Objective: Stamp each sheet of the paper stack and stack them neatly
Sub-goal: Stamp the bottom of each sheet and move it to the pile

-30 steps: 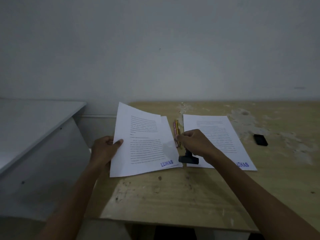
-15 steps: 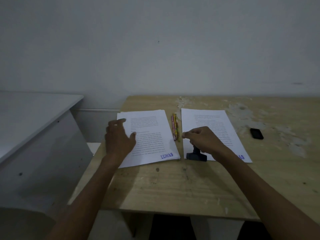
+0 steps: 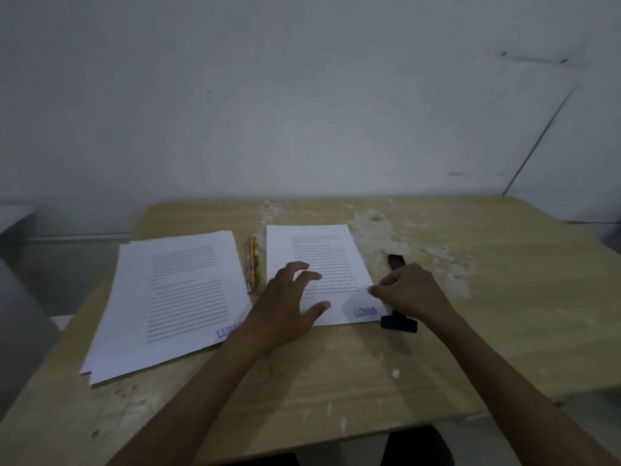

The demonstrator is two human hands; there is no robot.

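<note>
Two piles of printed sheets lie side by side on the desk (image 3: 336, 381), and the split looks deliberate: the left pile (image 3: 168, 297) lies fanned and a little askew, with a blue stamp mark partly hidden by the forearm at its near right corner, so it is probably where finished sheets go. The right pile (image 3: 316, 260) sits squarer, its top sheet also bearing a blue mark (image 3: 365, 311) at the near right corner. The left hand (image 3: 285, 311) hovers over the near part of that right pile, grip wide, fingers spread and lightly arched and holding nothing, likely poised to pin or slide the top sheet. The right hand (image 3: 410, 290) has its grip narrow, thumb and forefinger pinched at the pile's right edge; whether it actually has the paper edge between them is too blurred to tell. The black stamp (image 3: 399, 322) stands on the desk just off the pile's near right corner, partly under the right wrist, close at hand for the next press. Between the piles lie a couple of slim coloured sticks (image 3: 252, 264), perhaps pencils, and a small black object (image 3: 396, 262) rests beyond the right hand. The desk is pale wood, scuffed, with flaking whitish patches toward the back; it stands against a plain grey-white wall in dim light.
</note>
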